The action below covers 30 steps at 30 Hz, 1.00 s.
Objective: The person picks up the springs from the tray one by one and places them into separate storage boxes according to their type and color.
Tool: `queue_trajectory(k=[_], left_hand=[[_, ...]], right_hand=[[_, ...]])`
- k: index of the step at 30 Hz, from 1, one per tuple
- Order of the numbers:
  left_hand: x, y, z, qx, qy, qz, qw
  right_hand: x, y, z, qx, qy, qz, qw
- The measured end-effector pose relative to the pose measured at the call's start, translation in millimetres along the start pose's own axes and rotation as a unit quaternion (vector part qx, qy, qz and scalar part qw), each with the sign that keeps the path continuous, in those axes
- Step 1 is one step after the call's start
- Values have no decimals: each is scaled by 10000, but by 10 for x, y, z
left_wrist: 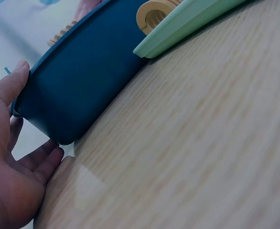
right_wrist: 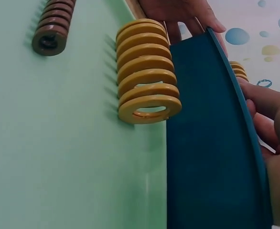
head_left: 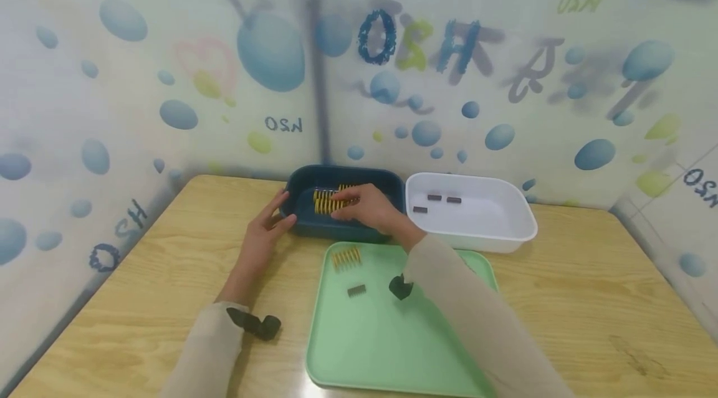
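A dark blue bin (head_left: 342,229) stands at the back of the table with several yellow coil springs (head_left: 325,205) in it. My left hand (head_left: 263,230) holds the bin's left end, thumb on the near rim and fingers round the far side. Inside the bin my right hand (head_left: 367,206) pinches the right end of a yellow spring between thumb and fingers; its fingertips are mostly behind the wall in the right wrist view. Another yellow spring (right_wrist: 147,71) lies on the green tray (head_left: 392,336), close to the bin, with a smaller brown spring (head_left: 356,290) in front of it.
A white bin (head_left: 488,214) stands against the blue bin's right side, with 3 small brown springs (head_left: 434,197) inside. The green tray lies right in front of both bins on the wooden table (head_left: 583,311). A patterned wall (head_left: 359,99) rises behind.
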<state>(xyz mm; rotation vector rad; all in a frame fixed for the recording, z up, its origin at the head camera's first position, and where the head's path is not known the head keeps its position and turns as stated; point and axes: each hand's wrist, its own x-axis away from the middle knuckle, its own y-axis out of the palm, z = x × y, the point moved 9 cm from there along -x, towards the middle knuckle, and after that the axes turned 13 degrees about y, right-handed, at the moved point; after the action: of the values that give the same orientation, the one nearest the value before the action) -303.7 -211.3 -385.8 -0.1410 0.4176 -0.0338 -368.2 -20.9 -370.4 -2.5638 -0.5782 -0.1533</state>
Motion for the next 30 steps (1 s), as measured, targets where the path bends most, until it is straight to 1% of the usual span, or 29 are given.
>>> queue_trajectory(k=[4, 9, 14, 16, 19, 22, 26, 28, 30], left_hand=[[-2, 2, -7, -14, 10, -12, 10000], [-1, 3, -12, 29, -24, 6, 10000], [2, -5, -17, 13, -55, 18, 10000], [2, -9, -17, 5, -48, 23, 10000], [9, -12, -18, -1, -63, 28, 10000], [18, -3, -13, 13, -92, 9, 10000], [21, 4, 3, 9, -107, 5, 9999], [14, 2, -4, 41, -90, 18, 9999], [3, -8, -42, 43, -69, 25, 10000]], right_hand=[[-34, 31, -13, -13, 39, -35, 10000], [-89, 64, -10, 1, 225, -45, 9997], [-161, 76, 40, -208, 483, -63, 9986], [-190, 83, 55, -246, 514, -82, 9983], [-225, 82, 74, -31, 501, -31, 9987], [-246, 65, 89, 480, 440, 134, 9978], [-258, 46, 77, 1035, 296, 320, 9937], [-261, 45, 59, 1169, 220, 362, 9922], [-269, 50, 42, 1272, 167, 394, 9910]])
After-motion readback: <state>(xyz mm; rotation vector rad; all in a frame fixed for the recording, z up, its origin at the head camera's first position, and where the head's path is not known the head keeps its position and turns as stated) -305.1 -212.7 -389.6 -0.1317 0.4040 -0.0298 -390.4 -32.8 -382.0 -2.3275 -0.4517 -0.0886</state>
